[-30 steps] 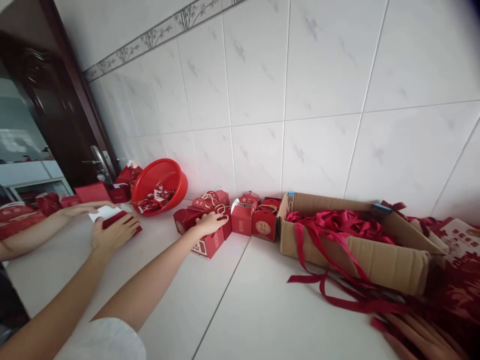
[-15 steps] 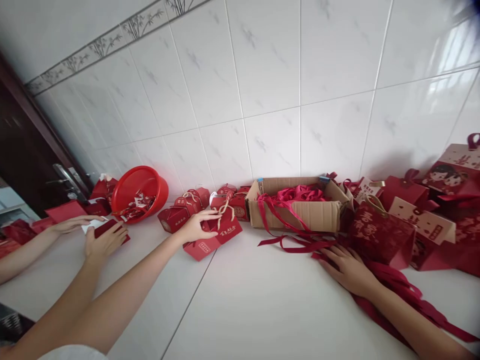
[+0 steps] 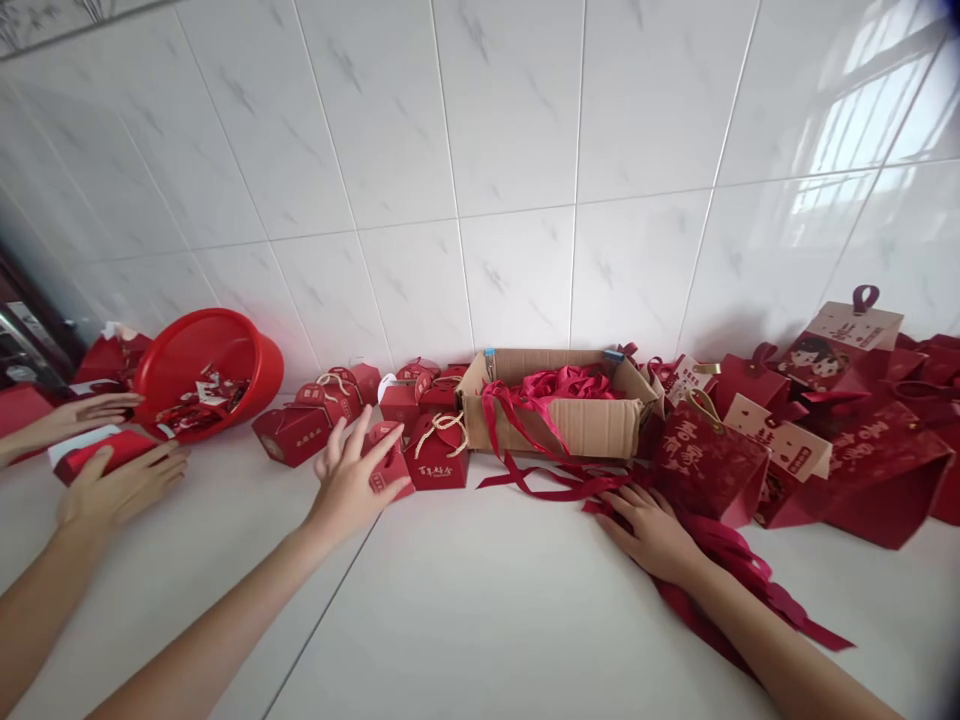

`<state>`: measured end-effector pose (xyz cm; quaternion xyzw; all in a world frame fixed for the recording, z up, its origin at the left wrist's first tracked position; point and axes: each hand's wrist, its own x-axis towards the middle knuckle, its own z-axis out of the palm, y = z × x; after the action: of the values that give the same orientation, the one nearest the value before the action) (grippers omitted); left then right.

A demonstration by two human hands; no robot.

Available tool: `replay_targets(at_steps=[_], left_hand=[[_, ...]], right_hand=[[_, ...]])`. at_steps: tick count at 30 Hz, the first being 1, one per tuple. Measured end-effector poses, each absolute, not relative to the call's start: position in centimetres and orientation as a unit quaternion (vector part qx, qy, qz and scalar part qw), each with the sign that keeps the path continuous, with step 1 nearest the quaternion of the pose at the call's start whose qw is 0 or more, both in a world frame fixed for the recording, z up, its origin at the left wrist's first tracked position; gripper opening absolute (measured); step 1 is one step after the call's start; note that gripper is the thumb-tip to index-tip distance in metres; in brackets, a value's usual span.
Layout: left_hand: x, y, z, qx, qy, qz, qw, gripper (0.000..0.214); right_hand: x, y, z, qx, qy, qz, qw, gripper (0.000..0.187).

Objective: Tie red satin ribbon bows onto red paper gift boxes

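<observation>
My left hand [image 3: 354, 475] has its fingers spread beside a small red gift box [image 3: 391, 462], which it partly covers; whether it touches the box I cannot tell. Just right of that stands another red gift box [image 3: 439, 460] with a twisted cord handle and gold lettering. My right hand [image 3: 651, 530] lies flat, fingers stretched out, on a heap of dark red ribbons [image 3: 739, 560] on the white table. Behind the hands, a cardboard box [image 3: 551, 425] holds more red ribbon, with strands trailing over its front.
At the left, another person's hands [image 3: 120, 480] are at a red box with a white flap. A tilted red basin [image 3: 259, 365] holds small red packets. Larger red gift boxes [image 3: 709, 455] crowd the right side. A tiled wall [image 3: 517, 270] rises behind.
My left hand has left the corded gift box, which now stands by the cardboard box, and its fingers have spread. My right hand stays on the ribbons. The view has shifted right.
</observation>
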<state>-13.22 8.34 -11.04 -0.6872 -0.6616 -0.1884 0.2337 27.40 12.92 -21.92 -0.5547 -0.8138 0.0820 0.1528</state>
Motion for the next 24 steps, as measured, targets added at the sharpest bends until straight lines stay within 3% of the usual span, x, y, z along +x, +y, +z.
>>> replay_targets(at_steps=[8,11,19,24], left_hand=[[-9.0,11.4,-12.0,-0.716,-0.646,-0.2,0.171,0.07],[-8.3,12.4,-12.7,-0.713,-0.657,-0.199,0.148,0.065],[-10.2,10.4,-13.8,-0.707,-0.652,-0.191,0.198,0.054],[-12.1,8.8,-13.8,-0.675,-0.668,-0.202,0.24,0.067]], right_hand=[[27.2,12.8,-22.2,-0.545,-0.82,0.071,0.16,0.05],[27.4,12.9,-22.6,-0.547,-0.821,0.057,0.153,0.05],[28.4,13.6,-23.5,-0.539,-0.833,0.044,0.116,0.055],[28.3,13.5,-23.6,-0.537,-0.833,0.042,0.123,0.054]])
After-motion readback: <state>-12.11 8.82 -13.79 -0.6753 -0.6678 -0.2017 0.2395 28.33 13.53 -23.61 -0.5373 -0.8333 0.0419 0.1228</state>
